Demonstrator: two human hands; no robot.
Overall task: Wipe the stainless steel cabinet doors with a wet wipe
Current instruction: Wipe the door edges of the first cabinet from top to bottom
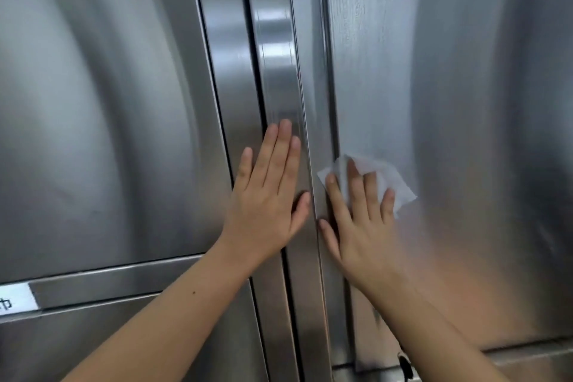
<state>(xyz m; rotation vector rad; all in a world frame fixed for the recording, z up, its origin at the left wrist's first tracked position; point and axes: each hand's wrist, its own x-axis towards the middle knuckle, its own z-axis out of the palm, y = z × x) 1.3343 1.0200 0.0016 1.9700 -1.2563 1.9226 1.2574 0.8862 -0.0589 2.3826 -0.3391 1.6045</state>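
At the left edge of the right cabinet door (465, 102), right hand (356, 226) pressing white wet wipe (395, 178) with straight fingers, left hand (266, 198) flat on centre post (277, 84), fingers straight.

The right hand (359, 217) presses a white wet wipe (387, 177) flat on the right cabinet door (449, 87); the left hand (269, 195) lies flat on the middle steel strip (276, 56).

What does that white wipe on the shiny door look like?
The wet wipe is white, thin and soft-looking, crumpled with folds and uneven edges. It lies against the right cabinet door, close to that door's left edge. The right hand presses it to the steel with straight fingers spread over its lower part; its top and right corner stick out past them. A dull streaky band runs up the door above it.
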